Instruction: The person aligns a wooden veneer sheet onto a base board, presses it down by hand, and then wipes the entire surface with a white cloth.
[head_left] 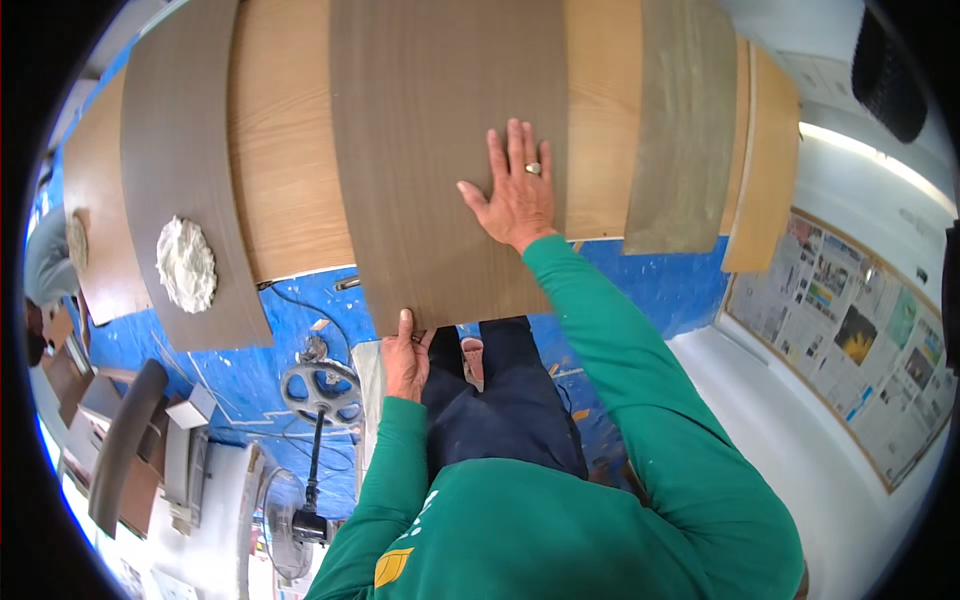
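Note:
A wide grey-brown board lies across light wood boards, its near end projecting over my legs. My right hand rests flat on its top, fingers spread, with a ring on one finger. At the board's near left corner, my left hand grips the edge, thumb on top and the other fingers partly hidden. To the left, a white fluffy pad sits on another grey-brown board. A narrower grey board lies to the right among light wood panels.
Blue sheeting covers the floor. A pedestal fan, cable and stacked offcuts are at lower left. Another person's grey sleeve shows at far left. A white wall with a framed board of papers stands at right.

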